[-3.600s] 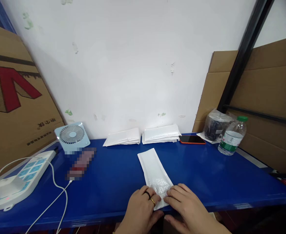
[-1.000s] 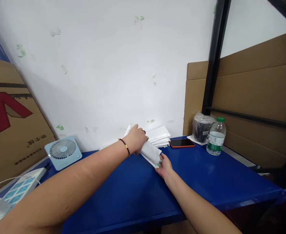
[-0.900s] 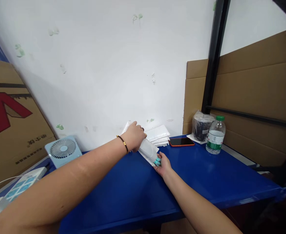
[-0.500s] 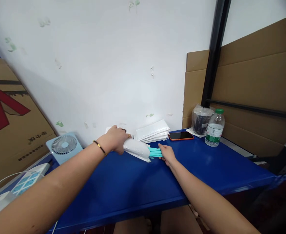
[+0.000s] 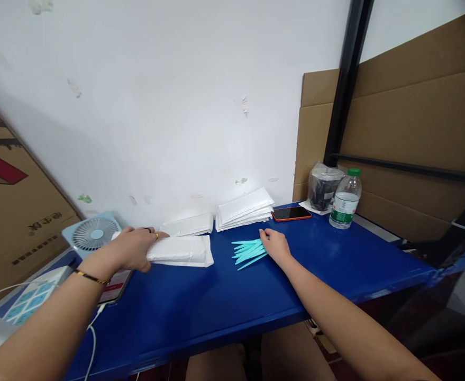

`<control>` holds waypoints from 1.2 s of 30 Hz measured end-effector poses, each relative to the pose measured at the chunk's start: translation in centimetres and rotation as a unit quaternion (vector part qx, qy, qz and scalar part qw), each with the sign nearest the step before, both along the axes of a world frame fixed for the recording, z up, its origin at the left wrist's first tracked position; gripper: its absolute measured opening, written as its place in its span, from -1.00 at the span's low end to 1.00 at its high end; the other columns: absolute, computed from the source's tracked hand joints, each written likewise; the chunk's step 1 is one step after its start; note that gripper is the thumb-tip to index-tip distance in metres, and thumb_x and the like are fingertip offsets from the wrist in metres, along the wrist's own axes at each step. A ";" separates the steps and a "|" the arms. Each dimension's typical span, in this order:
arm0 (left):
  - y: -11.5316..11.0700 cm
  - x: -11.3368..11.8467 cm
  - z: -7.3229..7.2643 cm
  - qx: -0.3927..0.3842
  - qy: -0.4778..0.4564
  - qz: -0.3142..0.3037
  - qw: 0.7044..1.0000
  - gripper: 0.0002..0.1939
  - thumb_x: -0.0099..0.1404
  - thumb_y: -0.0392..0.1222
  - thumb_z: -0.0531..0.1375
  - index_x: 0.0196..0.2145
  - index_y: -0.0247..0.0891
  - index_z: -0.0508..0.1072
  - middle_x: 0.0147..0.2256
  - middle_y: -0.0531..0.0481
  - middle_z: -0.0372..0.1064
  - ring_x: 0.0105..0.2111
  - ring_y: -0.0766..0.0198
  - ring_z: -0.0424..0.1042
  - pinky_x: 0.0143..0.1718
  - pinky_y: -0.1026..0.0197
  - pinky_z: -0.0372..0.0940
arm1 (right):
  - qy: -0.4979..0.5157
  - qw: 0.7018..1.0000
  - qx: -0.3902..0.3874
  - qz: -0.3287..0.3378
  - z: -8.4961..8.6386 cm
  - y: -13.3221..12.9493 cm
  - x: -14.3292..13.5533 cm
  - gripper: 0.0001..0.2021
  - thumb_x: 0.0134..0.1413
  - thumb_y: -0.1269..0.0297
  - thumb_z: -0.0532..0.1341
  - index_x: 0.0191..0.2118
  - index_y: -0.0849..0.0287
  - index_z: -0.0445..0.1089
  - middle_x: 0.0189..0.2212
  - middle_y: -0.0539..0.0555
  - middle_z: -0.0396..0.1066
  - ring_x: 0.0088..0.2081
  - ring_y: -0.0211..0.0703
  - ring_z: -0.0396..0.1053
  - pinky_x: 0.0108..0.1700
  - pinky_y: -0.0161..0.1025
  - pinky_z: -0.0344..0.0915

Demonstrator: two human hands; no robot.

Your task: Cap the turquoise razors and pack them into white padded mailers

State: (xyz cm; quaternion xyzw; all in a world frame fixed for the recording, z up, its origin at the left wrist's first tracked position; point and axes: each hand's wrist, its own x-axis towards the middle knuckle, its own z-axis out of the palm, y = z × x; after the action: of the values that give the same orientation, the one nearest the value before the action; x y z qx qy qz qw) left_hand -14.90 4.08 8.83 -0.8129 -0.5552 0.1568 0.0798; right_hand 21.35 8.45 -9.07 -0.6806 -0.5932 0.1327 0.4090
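Note:
My left hand [image 5: 139, 248] grips the left end of a white padded mailer [image 5: 182, 250], thumb on the near side and fingers over the top. The mailer lies low over the blue table, its flat end facing right. In my right hand [image 5: 275, 246] is a bunch of thin turquoise pointed sticks [image 5: 248, 250], fanned out to the left; their right ends are hidden by the fingers. A gap of bare table separates the sticks from the mailer. Behind, against the wall, are another white mailer [image 5: 190, 224] and a stack of white mailers [image 5: 245, 207].
On the blue table [image 5: 200, 307], a small fan [image 5: 95, 235], a phone on a cable [image 5: 117, 288] and a power strip [image 5: 29, 301] are at left. An orange-edged phone [image 5: 291, 213], a bagged dark container [image 5: 323, 188] and a water bottle [image 5: 346, 201] stand at right.
My left hand has moved left with the mailer, away from the sticks. The sticks, whose left ends were at the mailer's mouth, are now fully outside it in my right hand. The view has shifted slightly.

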 end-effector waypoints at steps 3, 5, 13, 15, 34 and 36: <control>-0.6 -1.7 -3.1 -0.053 -0.021 0.012 0.998 -0.21 -0.24 -0.26 0.17 0.05 0.01 0.26 -0.15 -0.07 0.35 -0.12 -0.07 0.32 -0.06 -0.05 0.10 | -0.092 0.996 -0.011 0.003 0.2 -0.7 -0.2 -0.57 0.15 -0.01 -0.05 -0.59 0.14 0.24 -0.57 0.05 0.33 -0.43 -0.17 0.26 -0.50 -0.32 -0.11; -1.2 -1.9 -5.3 -0.098 -0.044 0.005 0.994 -0.17 -0.25 -0.21 0.22 0.08 0.04 0.22 -0.12 -0.04 0.34 -0.10 -0.07 0.31 -0.02 -0.08 0.08 | -0.140 0.990 -0.014 0.014 0.4 -1.0 -0.3 -0.56 0.17 -0.01 -0.08 -0.56 0.14 0.26 -0.53 0.05 0.36 -0.37 -0.17 0.26 -0.50 -0.32 -0.12; -2.1 2.7 -8.9 -0.194 -0.182 -0.039 0.963 -0.07 -0.14 0.20 0.27 0.18 0.04 0.07 0.13 -0.08 0.09 0.06 -0.07 0.17 0.03 -0.02 0.11 | -0.171 0.982 0.034 0.079 0.1 -1.3 -0.5 -0.65 0.08 0.01 0.08 -0.56 0.14 0.31 -0.50 0.05 0.35 -0.35 -0.15 0.24 -0.36 -0.29 0.04; -0.8 5.2 -9.4 -0.177 -0.254 -0.069 0.949 -0.29 0.06 0.19 0.16 0.14 -0.02 0.15 0.08 -0.07 0.16 -0.02 0.07 0.26 -0.06 0.13 0.19 | -0.172 0.981 0.040 0.086 0.1 -1.4 -0.5 -0.66 0.06 0.01 0.10 -0.56 0.13 0.33 -0.50 0.06 0.35 -0.35 -0.14 0.24 -0.34 -0.28 0.06; 7.1 13.6 -15.8 -0.110 -0.415 -0.102 0.897 -0.65 0.12 0.08 0.16 -0.28 -0.24 0.44 -0.32 0.00 0.40 -0.34 0.28 0.35 -0.38 0.31 0.19 | 0.027 0.931 -0.106 0.348 2.5 4.8 4.4 -0.77 -0.10 0.16 0.22 -0.41 0.22 0.51 -0.48 0.03 0.43 -0.44 -0.23 0.30 -0.35 -0.33 0.21; 6.9 13.6 -16.1 -0.091 -0.418 -0.122 0.896 -0.63 0.04 0.09 0.23 -0.29 -0.21 0.45 -0.31 0.01 0.38 -0.32 0.27 0.34 -0.37 0.30 0.18 | -0.006 0.922 -0.104 0.372 2.6 4.2 4.3 -0.77 -0.11 0.15 0.25 -0.37 0.18 0.51 -0.43 0.04 0.42 -0.41 -0.22 0.30 -0.35 -0.33 0.21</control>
State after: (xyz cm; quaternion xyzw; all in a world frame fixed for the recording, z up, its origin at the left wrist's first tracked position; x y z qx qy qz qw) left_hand -1.35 11.01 -7.23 -0.8685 -0.4172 -0.1585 -0.2156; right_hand 25.67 12.63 -6.49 -0.4504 -0.7890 0.3320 0.2537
